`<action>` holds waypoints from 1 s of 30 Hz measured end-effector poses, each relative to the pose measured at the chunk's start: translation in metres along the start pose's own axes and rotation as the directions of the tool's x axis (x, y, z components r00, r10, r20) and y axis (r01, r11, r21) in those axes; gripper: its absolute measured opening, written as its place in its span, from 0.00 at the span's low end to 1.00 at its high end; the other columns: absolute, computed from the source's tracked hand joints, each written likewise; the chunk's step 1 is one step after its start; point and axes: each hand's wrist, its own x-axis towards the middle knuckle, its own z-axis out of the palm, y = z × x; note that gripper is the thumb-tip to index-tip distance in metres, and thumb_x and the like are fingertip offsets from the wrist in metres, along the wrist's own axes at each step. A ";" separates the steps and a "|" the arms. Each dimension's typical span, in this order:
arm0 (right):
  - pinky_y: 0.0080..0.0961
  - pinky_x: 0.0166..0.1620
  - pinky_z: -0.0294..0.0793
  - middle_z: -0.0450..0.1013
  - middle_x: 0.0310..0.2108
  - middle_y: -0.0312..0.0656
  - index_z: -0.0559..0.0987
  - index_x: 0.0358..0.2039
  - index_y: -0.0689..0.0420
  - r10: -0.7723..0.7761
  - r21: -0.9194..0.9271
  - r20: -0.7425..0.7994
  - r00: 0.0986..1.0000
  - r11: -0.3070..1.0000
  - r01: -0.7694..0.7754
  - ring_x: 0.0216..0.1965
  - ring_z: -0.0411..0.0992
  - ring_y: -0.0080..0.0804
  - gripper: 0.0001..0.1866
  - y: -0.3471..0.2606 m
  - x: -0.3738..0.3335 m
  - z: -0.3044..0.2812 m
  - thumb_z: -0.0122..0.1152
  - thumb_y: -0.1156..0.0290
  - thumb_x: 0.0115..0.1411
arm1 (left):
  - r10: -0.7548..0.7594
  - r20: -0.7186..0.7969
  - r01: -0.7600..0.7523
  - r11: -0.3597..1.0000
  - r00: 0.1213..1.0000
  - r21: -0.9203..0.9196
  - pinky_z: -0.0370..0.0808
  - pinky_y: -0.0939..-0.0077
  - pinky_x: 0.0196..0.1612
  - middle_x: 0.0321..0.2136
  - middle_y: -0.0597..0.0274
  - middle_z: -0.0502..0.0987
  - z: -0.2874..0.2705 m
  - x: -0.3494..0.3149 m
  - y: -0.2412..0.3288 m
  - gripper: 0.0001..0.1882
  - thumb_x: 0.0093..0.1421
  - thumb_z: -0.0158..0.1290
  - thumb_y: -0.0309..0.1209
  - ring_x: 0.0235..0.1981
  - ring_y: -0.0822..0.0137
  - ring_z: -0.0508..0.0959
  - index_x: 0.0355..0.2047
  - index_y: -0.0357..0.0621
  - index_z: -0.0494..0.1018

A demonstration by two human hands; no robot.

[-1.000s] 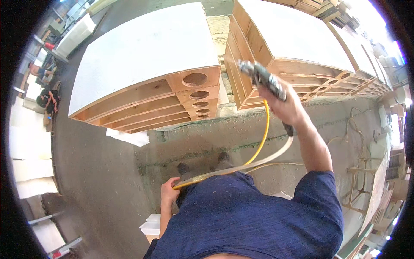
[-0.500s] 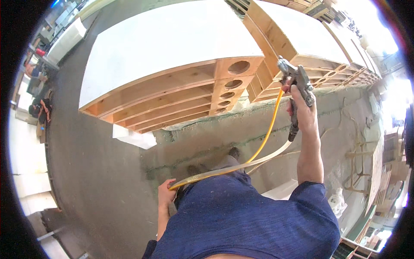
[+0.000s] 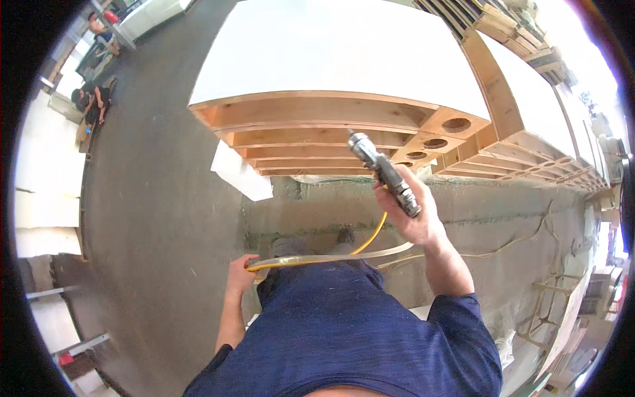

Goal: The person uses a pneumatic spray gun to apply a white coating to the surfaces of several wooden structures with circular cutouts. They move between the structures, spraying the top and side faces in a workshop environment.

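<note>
My right hand (image 3: 423, 215) is wrapped around the grip of a metal spray gun (image 3: 389, 173), whose nozzle points up and to the left. The gun is held in front of the slatted wooden side of a white-topped box panel (image 3: 337, 53); I see no contact between them. From the gun's lower end a yellow hose (image 3: 378, 230) and a pale translucent hose (image 3: 324, 257) run back to my left side. There my left hand (image 3: 241, 274), low beside my hip, is closed around both hoses.
More white-topped wooden panels (image 3: 529, 86) stand in a row to the right. A white block (image 3: 241, 173) sits below the near panel's left corner. A hose (image 3: 489, 253) trails over the floor at right. Two other people (image 3: 92, 100) are far off at the left.
My right hand has brought the spray gun left and lower, its nozzle now pointing left. The view has turned, so the panels appear farther right. My left hand still grips the hoses.
</note>
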 end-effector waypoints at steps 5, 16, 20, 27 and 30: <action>0.28 0.39 0.72 0.73 0.31 0.44 0.70 0.46 0.59 -0.123 -0.092 0.049 0.991 0.988 0.127 0.32 0.72 0.33 0.17 -0.047 0.019 0.090 0.61 0.71 0.56 | -0.032 0.093 0.034 0.999 0.995 -0.025 0.72 0.70 0.28 0.20 0.56 0.76 -0.036 0.031 -0.066 0.17 0.49 0.62 0.29 0.22 0.63 0.76 0.41 0.48 0.78; 0.25 0.37 0.71 0.71 0.29 0.40 0.71 0.44 0.57 -0.042 -0.158 -0.138 0.990 0.987 0.020 0.31 0.70 0.26 0.15 -0.112 0.006 0.196 0.62 0.72 0.56 | 0.008 0.265 -0.010 1.000 0.964 0.007 0.74 0.73 0.31 0.25 0.57 0.81 -0.117 0.059 -0.174 0.14 0.53 0.62 0.32 0.25 0.69 0.79 0.40 0.45 0.79; 0.30 0.35 0.72 0.70 0.25 0.43 0.73 0.41 0.57 0.089 -0.114 -0.390 0.917 0.983 -0.143 0.28 0.70 0.31 0.14 -0.090 -0.019 0.168 0.63 0.65 0.58 | 0.075 0.301 -0.056 0.996 0.951 -0.071 0.74 0.75 0.32 0.24 0.57 0.81 -0.103 0.066 -0.169 0.14 0.51 0.60 0.28 0.25 0.71 0.78 0.40 0.44 0.79; 0.24 0.32 0.67 0.65 0.23 0.33 0.74 0.38 0.58 0.214 0.019 -0.661 0.719 0.963 -0.269 0.26 0.63 0.24 0.12 -0.051 -0.065 0.090 0.59 0.62 0.61 | 0.150 0.389 -0.091 0.982 0.909 -0.166 0.74 0.78 0.34 0.28 0.59 0.82 -0.068 0.070 -0.134 0.14 0.51 0.58 0.21 0.29 0.74 0.78 0.40 0.40 0.79; 0.21 0.29 0.63 0.64 0.21 0.28 0.75 0.37 0.58 0.230 0.076 -0.730 0.644 0.963 -0.258 0.25 0.60 0.18 0.12 -0.027 -0.083 0.047 0.58 0.62 0.62 | 0.126 0.450 -0.074 0.988 0.884 -0.132 0.74 0.78 0.34 0.29 0.62 0.81 -0.044 0.067 -0.105 0.13 0.52 0.58 0.21 0.30 0.74 0.78 0.40 0.39 0.78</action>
